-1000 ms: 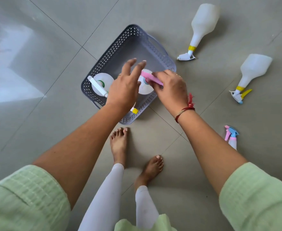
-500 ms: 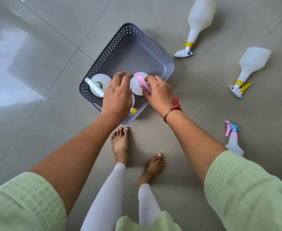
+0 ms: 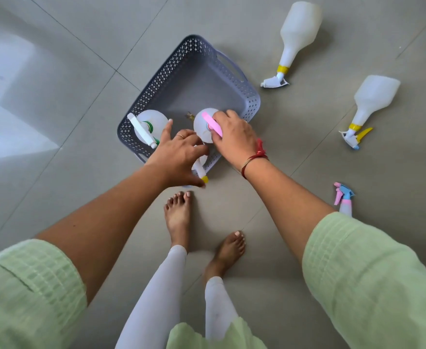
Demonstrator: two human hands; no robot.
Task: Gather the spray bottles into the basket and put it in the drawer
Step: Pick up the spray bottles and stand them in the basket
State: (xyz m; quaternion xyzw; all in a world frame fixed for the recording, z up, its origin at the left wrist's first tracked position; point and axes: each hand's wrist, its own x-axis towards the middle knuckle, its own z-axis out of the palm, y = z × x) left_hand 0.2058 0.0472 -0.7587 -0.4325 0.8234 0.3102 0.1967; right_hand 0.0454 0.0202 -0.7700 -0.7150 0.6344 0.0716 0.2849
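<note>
Head view: right hand (image 3: 234,139) grips pink-triggered white plastic spray bottle (image 3: 203,124), upright inside perforated grey plastic basket (image 3: 156,89). Left hand (image 3: 179,157) covers yellow-nozzled bottle (image 3: 203,176) alongside; hold unclear. Loading step. Next, probably: release, fetch three white floor bottles (image 3: 297,34).

**Layout: basket and bottles on the floor**

The grey perforated plastic basket (image 3: 154,89) stands on the grey tiled floor (image 3: 43,185), just ahead of the person's feet. Three bottles stand upright inside it:

- The white plastic bottle with the green-collared trigger (image 3: 151,122) is in the left corner.
- The white plastic bottle with the pink trigger (image 3: 203,127) is against the near right wall, under the right hand (image 3: 234,137).
- The white bottle with the yellow-tipped nozzle (image 3: 202,172) is at the near corner, under the left hand (image 3: 179,154), with its nozzle over the rim.

Three bottles are on the floor to the right of the basket:

- The large translucent bottle with the white trigger (image 3: 297,34) lies farthest.
- The large translucent bottle with the yellow trigger (image 3: 373,102) lies nearer and further right.
- The small bottle with the pink-and-blue trigger (image 3: 344,200) stands nearest.
</note>
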